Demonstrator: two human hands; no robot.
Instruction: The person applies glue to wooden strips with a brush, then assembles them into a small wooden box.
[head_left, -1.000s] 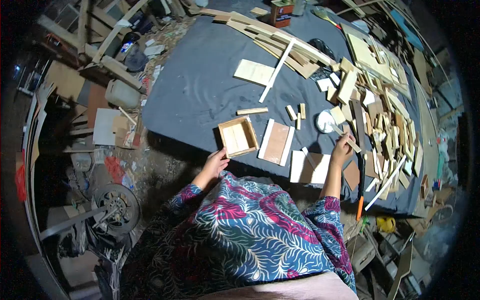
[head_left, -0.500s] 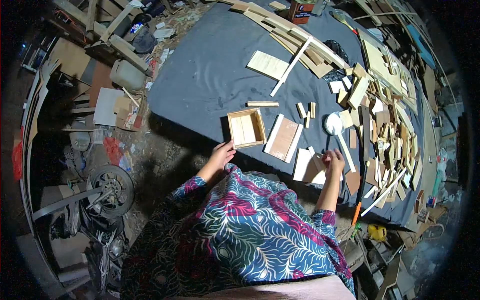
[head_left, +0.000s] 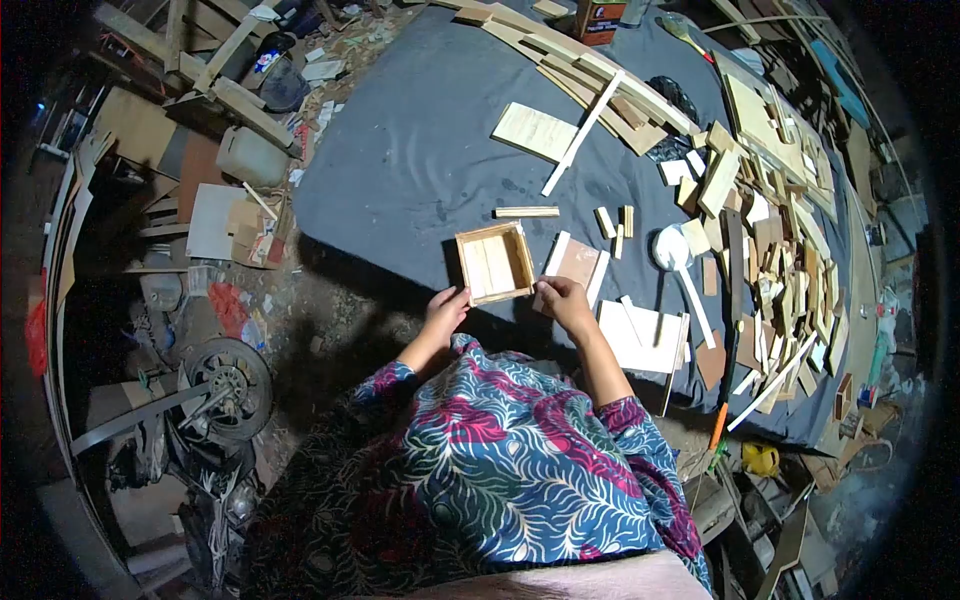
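A small open wooden box (head_left: 490, 265) with pale inner boards sits at the near edge of the dark cloth. My left hand (head_left: 447, 310) grips its lower left corner between thumb and fingers. Close to the box's lower right corner is my right hand (head_left: 566, 303), its fingers pinched together; whatever is between them is too small to make out. Under and behind that hand lies a brown panel with pale side strips (head_left: 577, 260), partly covered. A white board (head_left: 640, 338) rests to the right of it. One short wooden strip (head_left: 527, 212) lies just beyond the box.
A white spoon-like tool (head_left: 685, 275) lies right of centre. Wood offcuts (head_left: 780, 270) are heaped along the right side, near an orange-handled tool (head_left: 718, 427). Long slats (head_left: 580, 70) and a red-brown can (head_left: 600, 20) occupy the far side. A wheel (head_left: 228, 388) stands at left.
My right hand has moved left from above the white board to the box's right corner. My left hand stays on the box, which has hardly shifted.
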